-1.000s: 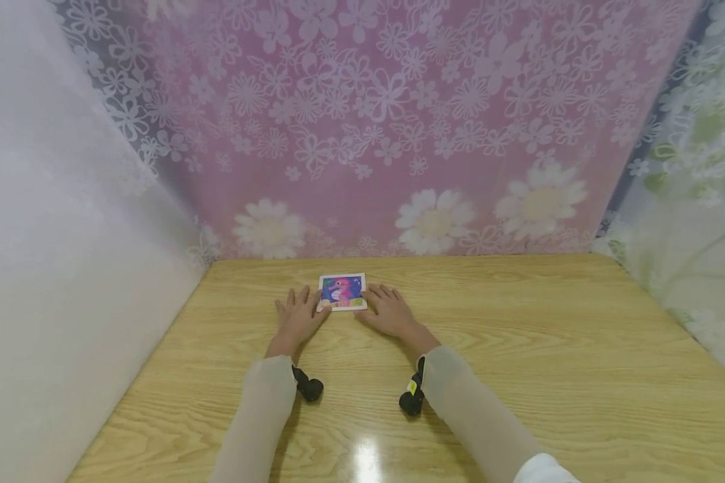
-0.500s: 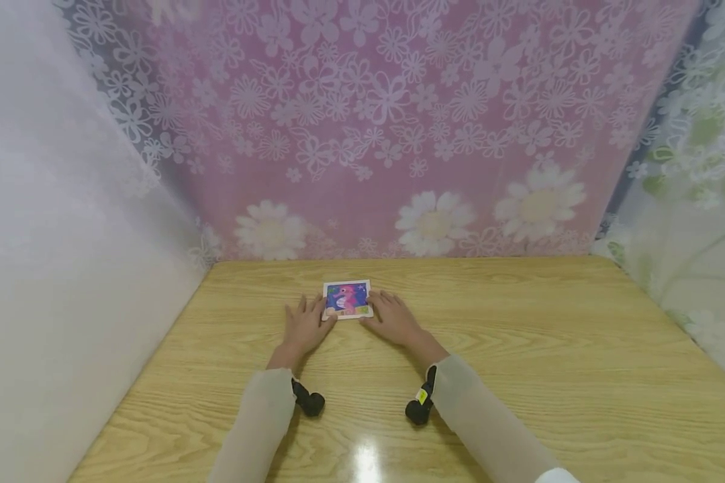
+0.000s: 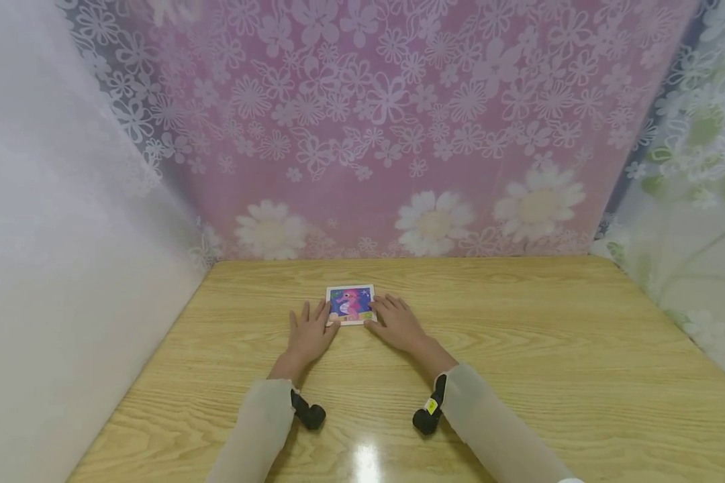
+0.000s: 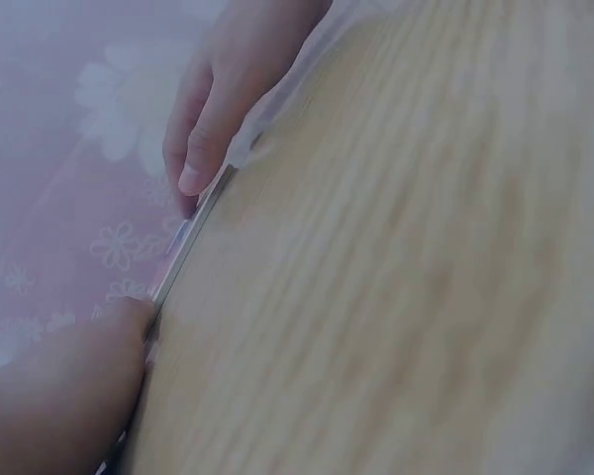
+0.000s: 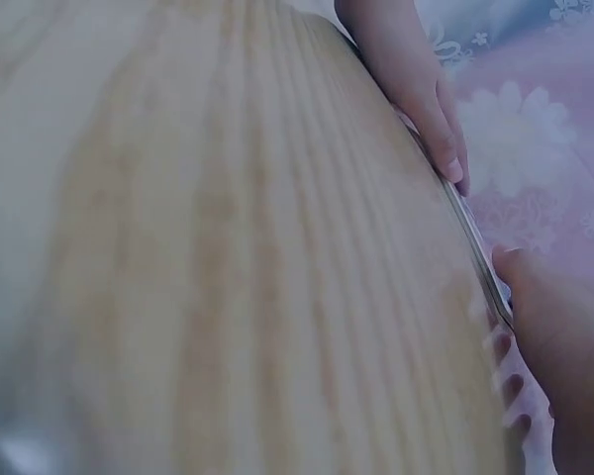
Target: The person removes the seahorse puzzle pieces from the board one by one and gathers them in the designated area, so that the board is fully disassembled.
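A flat, white-bordered seahorse picture board, pink on blue, lies on the wooden table. My left hand rests at its left side, fingers mostly straight and spread, the thumb by the near left corner. On the opposite side, my right hand touches the right edge with extended fingers, thumb near the close right corner. Both wrist views catch the board edge-on as a thin strip, with a hand at either end. Fingertips overlap the border slightly; their undersides are hidden.
The wooden table extends widely around the hands. A pink floral cloth hangs behind its far edge. Pale walls of cloth stand left and right. A black wrist camera sits under each sleeve cuff.
The seahorse board has slid toward me and slightly right, with both hands staying at its sides. The forearms have drawn back a little.
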